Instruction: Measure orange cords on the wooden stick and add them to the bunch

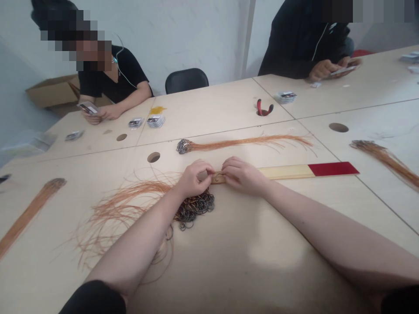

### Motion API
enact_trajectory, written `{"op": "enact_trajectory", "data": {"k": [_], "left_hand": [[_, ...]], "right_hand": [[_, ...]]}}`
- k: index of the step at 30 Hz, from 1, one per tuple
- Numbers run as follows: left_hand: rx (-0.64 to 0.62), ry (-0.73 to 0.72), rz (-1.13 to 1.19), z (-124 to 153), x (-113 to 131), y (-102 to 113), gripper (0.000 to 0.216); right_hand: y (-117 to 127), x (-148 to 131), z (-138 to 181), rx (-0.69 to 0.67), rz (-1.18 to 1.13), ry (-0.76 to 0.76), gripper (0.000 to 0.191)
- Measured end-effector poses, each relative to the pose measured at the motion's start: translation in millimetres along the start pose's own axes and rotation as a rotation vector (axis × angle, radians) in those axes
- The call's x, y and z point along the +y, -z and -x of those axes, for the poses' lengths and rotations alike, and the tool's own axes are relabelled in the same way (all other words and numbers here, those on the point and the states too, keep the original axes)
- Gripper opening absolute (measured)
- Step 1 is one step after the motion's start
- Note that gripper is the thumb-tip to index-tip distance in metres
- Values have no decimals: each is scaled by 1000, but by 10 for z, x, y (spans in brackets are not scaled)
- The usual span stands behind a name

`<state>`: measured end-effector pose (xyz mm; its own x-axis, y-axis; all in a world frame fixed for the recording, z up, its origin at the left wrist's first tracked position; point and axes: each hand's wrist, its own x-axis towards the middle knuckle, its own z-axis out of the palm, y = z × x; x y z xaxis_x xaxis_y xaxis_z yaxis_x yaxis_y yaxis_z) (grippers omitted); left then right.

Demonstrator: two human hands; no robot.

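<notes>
A long flat wooden strip (284, 172) with a red end section (334, 168) lies across the table in front of me. At its left end, a small dark hook shape (218, 175) shows between my hands. My left hand (195, 178) is closed in a pinch at that end; what its fingertips hold is too small to make out. Bent fingers of my right hand (240, 174) press together over the strip, hiding whatever is beneath them. Below my left wrist sits a heap of dark metal hooks (196, 207), with loose orange lines (131, 196) fanning out leftward.
Beyond the strip lies another bundle of hooks with orange lines (242, 141); more bundles lie at left (36, 209) and right (386, 159). Red-handled pliers (265, 107) stand in a table hole. Two people sit opposite, handling small packets near stacked packets (156, 121).
</notes>
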<state>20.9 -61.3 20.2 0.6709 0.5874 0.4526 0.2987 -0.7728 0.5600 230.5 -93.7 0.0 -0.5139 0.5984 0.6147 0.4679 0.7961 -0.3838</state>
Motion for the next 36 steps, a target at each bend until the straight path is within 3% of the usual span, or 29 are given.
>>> {"op": "enact_trajectory", "data": {"k": [8, 18, 23, 26, 31, 36], "left_hand": [[-67, -21, -67, -25, 11, 4, 10], [-38, 1, -116, -26, -32, -10, 14], [-17, 18, -150, -26, -47, -10, 16], [-33, 24, -171, -31, -44, -19, 16], [-70, 39, -202, -39, -34, -24, 17], [-80, 67, -206, -38, -36, -22, 17]], "right_hand": [[-2, 21, 5, -26, 59, -12, 10], [2, -15, -17, -118, -14, -46, 8], [-11, -10, 1, -39, -58, -104, 6], [-4, -17, 9, 16, -110, -185, 6], [10, -24, 29, -66, -304, -438, 5], [35, 2, 21, -39, -551, -603, 8]]}}
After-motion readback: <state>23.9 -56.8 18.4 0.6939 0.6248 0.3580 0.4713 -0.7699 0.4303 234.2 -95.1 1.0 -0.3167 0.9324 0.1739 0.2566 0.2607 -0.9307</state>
